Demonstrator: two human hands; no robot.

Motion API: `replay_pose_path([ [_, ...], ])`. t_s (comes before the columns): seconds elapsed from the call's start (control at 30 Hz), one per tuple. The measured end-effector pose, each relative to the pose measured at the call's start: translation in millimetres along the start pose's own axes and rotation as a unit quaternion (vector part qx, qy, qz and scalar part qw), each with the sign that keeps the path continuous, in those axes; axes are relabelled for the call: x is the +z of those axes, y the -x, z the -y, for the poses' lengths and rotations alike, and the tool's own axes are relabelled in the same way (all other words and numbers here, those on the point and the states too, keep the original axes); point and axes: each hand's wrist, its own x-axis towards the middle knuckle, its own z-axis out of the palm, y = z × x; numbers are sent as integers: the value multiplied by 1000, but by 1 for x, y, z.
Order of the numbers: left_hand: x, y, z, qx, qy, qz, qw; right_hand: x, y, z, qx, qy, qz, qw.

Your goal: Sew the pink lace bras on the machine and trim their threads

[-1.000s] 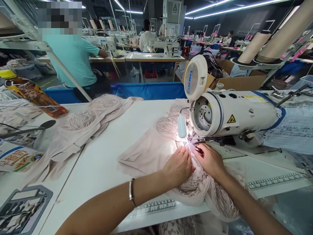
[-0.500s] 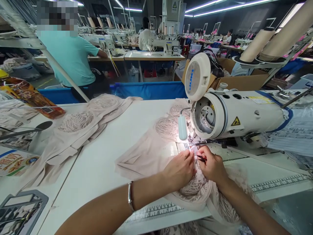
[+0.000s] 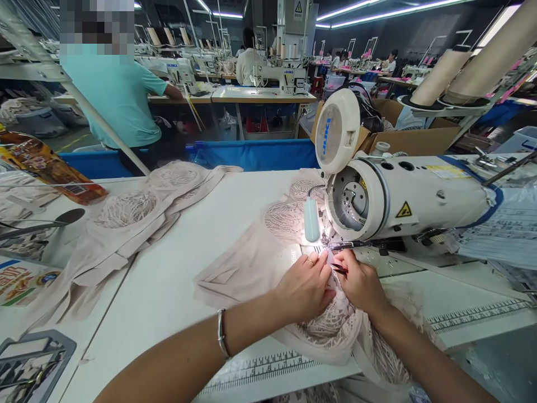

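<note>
A beige lace bra-like garment [image 3: 331, 319] lies bunched over the table's front edge, one end at the lit needle area [image 3: 325, 240] of the sewing machine [image 3: 419, 190]. On its fabric, close to the needle, my left hand [image 3: 306, 285] is closed, its fingertips pressed on the edge. Just right of it, my right hand [image 3: 361, 282] is closed, thumb and forefinger at the same edge. From its grip a small dark two-pronged tool [image 3: 339, 268] points left; whether snips or tweezers I cannot tell. More lace and sheer fabric [image 3: 243, 263] spreads behind my left hand.
More beige lace garments [image 3: 126, 210] lie stacked at left, beside a tilted drink bottle [image 3: 79, 193] and a grey tray [image 3: 33, 364]. A small lamp [image 3: 311, 221] hangs by the machine head. Thread cones [image 3: 440, 75] stand at right. A person in a turquoise shirt [image 3: 113, 95] sits beyond.
My left fingers have shifted slightly left and flattened over the fabric edge. The tool in my right hand has tilted a little. The whole view has moved slightly.
</note>
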Motion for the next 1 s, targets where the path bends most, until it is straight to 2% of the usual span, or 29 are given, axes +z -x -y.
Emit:
replay_pose_path([
  [0.17,1,-1,2,-4,30,-8,999,-3,1,1,-72,31,1,997],
  [0.3,2,-1,2,-9,36,-7,999,-4,5,-1,-96,49,18,994],
  [0.43,1,-1,2,-11,31,-10,999,-4,7,-2,-102,66,19,992],
  [0.63,0,-1,2,-6,37,-19,999,-6,5,2,-119,78,-21,990],
  [0.8,1,-2,2,11,28,-20,999,-5,8,-1,-105,65,11,992],
  [1.0,-2,-2,3,-14,52,-16,998,-3,9,-3,-101,61,15,993],
])
